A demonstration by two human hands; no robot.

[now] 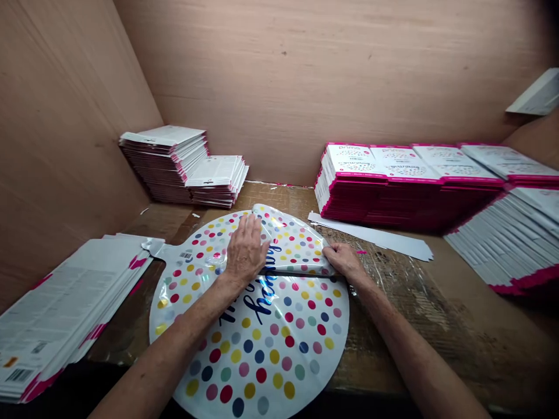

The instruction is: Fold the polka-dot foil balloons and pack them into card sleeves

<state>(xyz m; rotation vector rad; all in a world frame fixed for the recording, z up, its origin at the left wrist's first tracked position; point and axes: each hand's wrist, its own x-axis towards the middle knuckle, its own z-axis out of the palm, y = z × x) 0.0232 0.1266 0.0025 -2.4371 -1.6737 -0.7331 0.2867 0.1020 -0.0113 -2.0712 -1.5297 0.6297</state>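
Note:
A flat foil balloon (257,355), white with many coloured dots and dark blue lettering, lies on the cardboard-covered table. Its upper right part is folded over toward me, and the filling tail points left. My left hand (247,247) lies flat on the balloon near the fold, its fingers stretched out and holding nothing. At the right end of the folded flap, my right hand (343,258) pinches the balloon's edge between thumb and fingers. Part of the lettering is hidden beneath the flap and my left arm.
Stacks of white packets (166,166) stand at the back left, and more packets (74,308) lie at the left front. Rows of pink-edged packets (406,192) fill the back right. Paper strips (371,235) lie before them. Wooden panels (305,75) close the back and left.

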